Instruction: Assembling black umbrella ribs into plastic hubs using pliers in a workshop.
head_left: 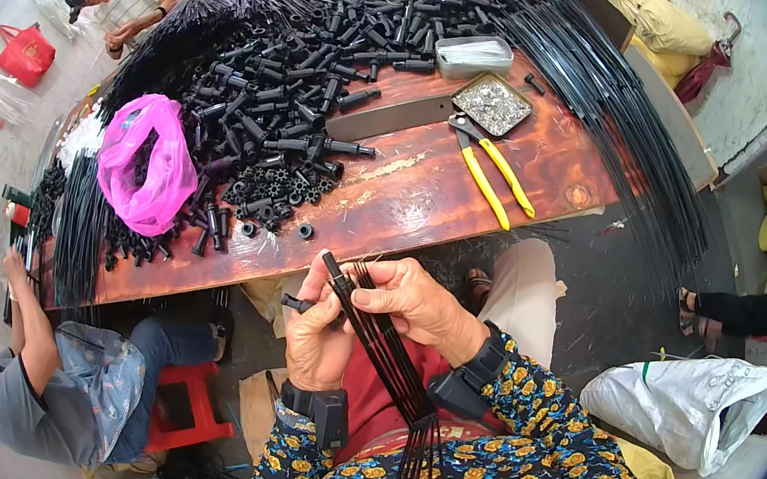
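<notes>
The left hand (317,339) is closed, thumb and fingers pinching a black tubular piece (333,267) near its lower part, while a second short black piece (296,304) pokes out beside the thumb. The right hand (418,305) has its fingertips drawn together on the upper ends of a bundle of thin black rods (391,366), close against the tube. From there the bundle slants down in front of the person's patterned sleeve (536,414) and body, its lower ends spreading loose.

To my eye the rods are light and springy, likely smooth enough to slide over one another, so they want holding near the top, gathered flat. The tube looks light and stiff, hardly fragile, and best gripped around its barrel with the end left free.

Just beyond the hands lies the tabletop (567,158), heaped with black fittings (254,109). A pink bag (153,203) sits at the heap's near left; yellow-handled cutters (485,186) lie to the right. Further left, a co-worker (41,406) is seated.
</notes>
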{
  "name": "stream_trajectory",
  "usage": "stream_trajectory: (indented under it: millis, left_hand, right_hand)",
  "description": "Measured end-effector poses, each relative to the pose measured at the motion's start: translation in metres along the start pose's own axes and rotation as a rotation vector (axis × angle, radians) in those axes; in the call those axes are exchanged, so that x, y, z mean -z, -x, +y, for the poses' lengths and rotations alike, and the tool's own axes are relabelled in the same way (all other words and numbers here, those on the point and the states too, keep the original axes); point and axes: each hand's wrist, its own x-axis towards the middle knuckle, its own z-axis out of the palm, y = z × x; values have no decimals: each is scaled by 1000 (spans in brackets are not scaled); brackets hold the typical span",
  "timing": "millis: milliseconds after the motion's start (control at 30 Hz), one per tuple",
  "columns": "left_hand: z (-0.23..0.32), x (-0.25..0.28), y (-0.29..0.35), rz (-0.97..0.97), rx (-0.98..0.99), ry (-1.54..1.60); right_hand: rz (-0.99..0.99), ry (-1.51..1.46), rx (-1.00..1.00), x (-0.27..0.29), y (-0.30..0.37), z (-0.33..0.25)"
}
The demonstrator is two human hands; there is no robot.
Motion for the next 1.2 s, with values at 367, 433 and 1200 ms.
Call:
stream_trajectory:
  millis: [367,433,1200]
  left_hand:
    - [24,-16,5,212,71,-190]
    - [40,-24,7,250,94,-271]
    - [66,-57,-49,-62,187,-489]
  right_hand:
    - [58,24,39,-10,3,-2]
    - [88,33,36,-11,6,-4]
    - [92,81,44,-19,13,-11]
